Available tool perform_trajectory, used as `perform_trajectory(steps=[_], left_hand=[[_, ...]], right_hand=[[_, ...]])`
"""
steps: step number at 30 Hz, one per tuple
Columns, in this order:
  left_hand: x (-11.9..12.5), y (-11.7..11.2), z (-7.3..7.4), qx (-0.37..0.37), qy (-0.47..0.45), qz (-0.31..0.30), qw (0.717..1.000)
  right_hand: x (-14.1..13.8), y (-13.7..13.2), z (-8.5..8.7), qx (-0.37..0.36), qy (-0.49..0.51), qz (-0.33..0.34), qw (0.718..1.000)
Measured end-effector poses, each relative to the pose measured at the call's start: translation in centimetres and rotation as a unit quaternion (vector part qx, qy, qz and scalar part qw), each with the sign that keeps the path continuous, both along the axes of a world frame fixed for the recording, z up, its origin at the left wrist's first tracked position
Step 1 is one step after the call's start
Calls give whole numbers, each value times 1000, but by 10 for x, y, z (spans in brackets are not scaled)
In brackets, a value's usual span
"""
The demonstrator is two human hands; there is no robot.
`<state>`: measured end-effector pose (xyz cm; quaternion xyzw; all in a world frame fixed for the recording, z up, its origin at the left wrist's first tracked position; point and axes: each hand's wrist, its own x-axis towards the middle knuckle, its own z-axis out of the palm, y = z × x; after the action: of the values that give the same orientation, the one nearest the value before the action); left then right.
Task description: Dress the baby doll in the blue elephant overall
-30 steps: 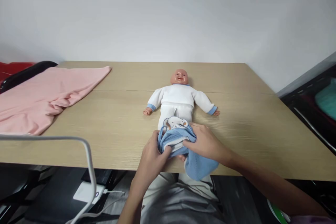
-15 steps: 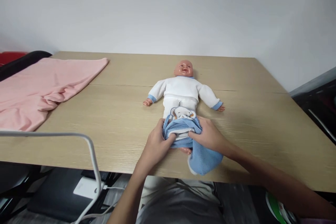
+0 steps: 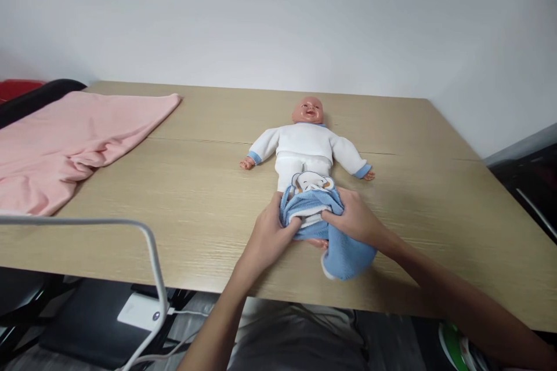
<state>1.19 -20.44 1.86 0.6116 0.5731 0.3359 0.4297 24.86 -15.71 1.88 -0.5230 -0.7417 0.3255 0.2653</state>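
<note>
A baby doll (image 3: 307, 142) in a white top with blue cuffs lies on its back on the wooden table (image 3: 195, 197), head toward the wall. A bunched blue garment (image 3: 324, 226) with a white animal patch is gathered around its legs. My left hand (image 3: 267, 235) grips the garment's left side, fingers closed in the fabric. My right hand (image 3: 354, 220) grips its right side the same way. One doll foot pokes out between my hands.
A pink cloth (image 3: 65, 133) is spread on the table's far left. A white metal bar (image 3: 108, 232) curves in the left foreground, with a white device and cable (image 3: 139, 313) on the floor below. A dark piece of furniture (image 3: 531, 179) stands to the right.
Both hands and the blue garment have moved up the doll's legs toward its waist; the camera view has shifted slightly.
</note>
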Motion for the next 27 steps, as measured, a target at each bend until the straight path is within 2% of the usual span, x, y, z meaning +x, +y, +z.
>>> perform_trajectory(steps=[6, 9, 12, 18, 24, 27], left_hand=[[-12, -25, 4, -14, -25, 21, 999], [-21, -39, 5, -34, -29, 25, 999], [-30, -49, 3, -58, -15, 25, 998], [-37, -56, 0, -89, 14, 14, 996], [-37, -55, -7, -88, 48, -12, 995], [-38, -56, -12, -80, 64, -38, 994]], right_hand=[[-17, -26, 28, 1, 25, 34, 999], [-26, -36, 34, -28, 23, 49, 998], [-33, -40, 33, -58, 10, 61, 996], [-40, -46, 29, -74, 13, 101, 992], [-42, -54, 26, -66, -105, 78, 989], [-41, -55, 21, -54, -122, 81, 988]])
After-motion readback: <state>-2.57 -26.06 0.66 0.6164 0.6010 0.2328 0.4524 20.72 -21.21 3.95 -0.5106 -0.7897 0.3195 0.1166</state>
